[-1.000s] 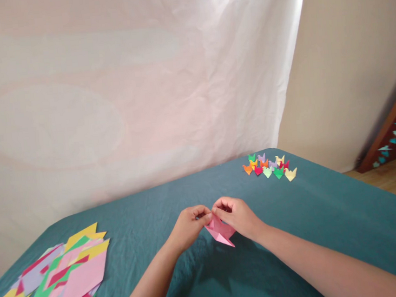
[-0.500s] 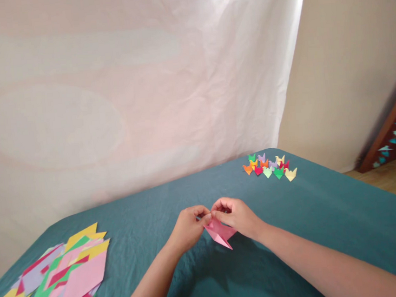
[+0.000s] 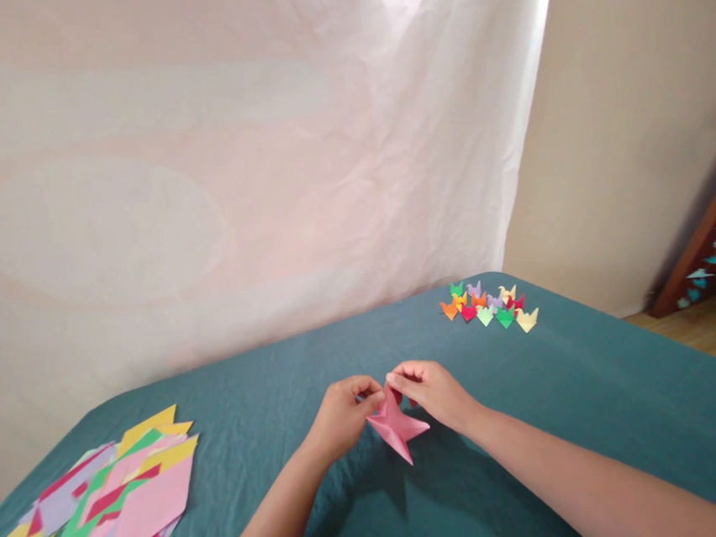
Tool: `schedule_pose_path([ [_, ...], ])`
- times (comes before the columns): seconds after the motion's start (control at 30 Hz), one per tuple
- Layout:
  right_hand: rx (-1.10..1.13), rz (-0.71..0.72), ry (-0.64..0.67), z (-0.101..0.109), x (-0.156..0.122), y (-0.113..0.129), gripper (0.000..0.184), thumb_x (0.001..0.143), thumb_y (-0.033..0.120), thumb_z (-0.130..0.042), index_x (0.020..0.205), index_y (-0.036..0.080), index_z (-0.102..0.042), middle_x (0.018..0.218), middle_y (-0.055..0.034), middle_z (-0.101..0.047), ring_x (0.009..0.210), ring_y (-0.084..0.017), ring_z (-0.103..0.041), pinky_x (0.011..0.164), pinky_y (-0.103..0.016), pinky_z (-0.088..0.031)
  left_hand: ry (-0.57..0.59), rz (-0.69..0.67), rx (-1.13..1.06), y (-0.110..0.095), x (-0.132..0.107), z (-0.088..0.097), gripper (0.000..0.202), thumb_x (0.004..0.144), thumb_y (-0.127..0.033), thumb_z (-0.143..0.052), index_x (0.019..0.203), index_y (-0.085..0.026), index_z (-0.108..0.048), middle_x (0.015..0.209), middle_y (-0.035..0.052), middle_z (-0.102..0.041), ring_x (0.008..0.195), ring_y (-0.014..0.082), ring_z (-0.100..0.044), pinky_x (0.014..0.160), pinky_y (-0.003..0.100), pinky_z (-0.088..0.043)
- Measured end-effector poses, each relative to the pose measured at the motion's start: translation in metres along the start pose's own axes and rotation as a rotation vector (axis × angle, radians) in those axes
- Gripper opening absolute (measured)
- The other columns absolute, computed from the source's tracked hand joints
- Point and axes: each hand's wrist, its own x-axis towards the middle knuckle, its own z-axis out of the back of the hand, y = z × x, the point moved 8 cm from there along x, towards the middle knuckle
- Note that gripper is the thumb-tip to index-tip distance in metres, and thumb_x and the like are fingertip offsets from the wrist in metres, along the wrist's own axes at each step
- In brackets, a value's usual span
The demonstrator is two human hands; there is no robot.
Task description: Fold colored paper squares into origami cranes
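Observation:
A pink folded paper (image 3: pixel 399 427), star-like with several points spread out, is held a little above the green tablecloth near the middle of the view. My left hand (image 3: pixel 349 409) pinches its upper left part between thumb and forefinger. The top tip is pinched by the thumb and forefinger of my right hand (image 3: pixel 428 390), whose other fingers curl behind. Both hands are close together, with the paper hanging below the fingertips and its shadow on the cloth. The finer folds under the fingers are hidden.
Loose coloured paper sheets (image 3: pixel 146 500) lie heaped at the left. Toward the far right corner stand rows of small folded paper birds (image 3: pixel 485 303) in several colours. A pale curtain (image 3: pixel 274 184) hangs behind the table (image 3: pixel 265 353). More paper pieces decorate a dark brown panel (image 3: pixel 710 243) at far right.
The pink paper has turned and spread so its points fan out more, with one pointing down. My right fingers have shifted slightly right, apart from the left ones.

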Motion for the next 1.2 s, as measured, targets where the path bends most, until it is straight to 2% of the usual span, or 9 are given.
schedule_pose_path([
  [0.1, 0.155, -0.072, 0.041, 0.001, 0.003, -0.012, 0.039, 0.082, 0.05, -0.055, 0.08, 0.014, -0.068, 0.073, -0.0033, -0.067, 0.064, -0.013, -0.056, 0.061, -0.023, -0.042, -0.048, 0.054, -0.115, 0.013, 0.002, 0.007, 0.023, 0.08, -0.032, -0.052, 0.071, -0.014, -0.063, 0.067, -0.0001, -0.061, 0.065, 0.0134, -0.053, 0.063, 0.022, -0.039],
  [0.23, 0.244, -0.23, 0.106, -0.002, 0.002, -0.028, 0.041, 0.073, 0.054, -0.063, 0.076, 0.014, -0.068, 0.064, -0.0006, -0.062, 0.054, -0.01, -0.05, 0.053, -0.021, -0.039, -0.046, 0.113, -0.251, 0.025, 0.004, 0.01, 0.025, 0.08, -0.036, -0.055, 0.073, -0.014, -0.062, 0.069, 0.0004, -0.061, 0.065, 0.013, -0.053, 0.064, 0.022, -0.04],
  [0.3, 0.276, -0.247, 0.12, -0.004, 0.001, -0.026, 0.04, 0.074, 0.053, -0.063, 0.08, 0.014, -0.068, 0.065, -0.0006, -0.062, 0.054, -0.01, -0.05, 0.051, -0.02, -0.039, -0.032, 0.109, -0.293, 0.027, 0.004, 0.009, 0.022, 0.079, -0.035, -0.057, 0.074, -0.013, -0.062, 0.07, 0.001, -0.062, 0.067, 0.0133, -0.055, 0.065, 0.022, -0.041],
  [0.43, 0.22, -0.105, 0.071, -0.005, 0.003, -0.008, 0.03, 0.075, 0.041, -0.067, 0.091, 0.016, -0.066, 0.079, -0.003, -0.068, 0.066, -0.012, -0.058, 0.061, -0.022, -0.044, -0.058, 0.116, -0.321, 0.03, 0.004, 0.006, 0.019, 0.078, -0.032, -0.059, 0.076, -0.013, -0.062, 0.071, 0.002, -0.064, 0.068, 0.0141, -0.057, 0.066, 0.023, -0.043],
  [0.53, 0.048, -0.027, -0.044, -0.001, 0.003, -0.002, 0.02, 0.076, 0.033, -0.064, 0.085, 0.015, -0.065, 0.078, -0.0039, -0.069, 0.068, -0.015, -0.061, 0.064, -0.024, -0.046, -0.079, 0.134, -0.358, 0.031, 0.003, 0.003, 0.019, 0.077, -0.032, -0.06, 0.078, -0.013, -0.061, 0.07, 0.0014, -0.063, 0.065, 0.0135, -0.057, 0.062, 0.023, -0.043],
  [0.7, -0.208, 0.069, -0.196, 0.006, -0.001, 0.006, 0.011, 0.077, 0.024, -0.058, 0.078, 0.018, -0.067, 0.074, -0.0024, -0.07, 0.07, -0.016, -0.063, 0.066, -0.025, -0.047, -0.027, 0.159, -0.441, 0.023, 0.002, -0.007, 0.021, 0.075, -0.033, -0.062, 0.081, -0.012, -0.061, 0.068, 0.0021, -0.064, 0.062, 0.0133, -0.058, 0.061, 0.023, -0.045],
  [1.0, -0.295, 0.12, -0.22, 0.007, -0.004, 0.018, 0.011, 0.077, 0.023, -0.058, 0.079, 0.021, -0.069, 0.074, -0.0014, -0.071, 0.069, -0.016, -0.065, 0.065, -0.025, -0.048, 0.005, 0.195, -0.483, 0.022, 0.002, -0.012, 0.034, 0.077, -0.045, -0.06, 0.081, -0.011, -0.065, 0.064, 0.0042, -0.065, 0.058, 0.0138, -0.06, 0.058, 0.024, -0.047],
  [1.2, -0.327, 0.178, -0.24, 0.007, -0.006, 0.021, 0.013, 0.078, 0.024, -0.059, 0.082, 0.023, -0.071, 0.08, -0.0021, -0.072, 0.074, -0.017, -0.065, 0.071, -0.027, -0.049, -0.023, 0.223, -0.539, 0.022, 0.002, -0.013, 0.028, 0.076, -0.039, -0.058, 0.071, -0.012, -0.065, 0.06, 0.0035, -0.065, 0.055, 0.0139, -0.06, 0.058, 0.024, -0.047],
])
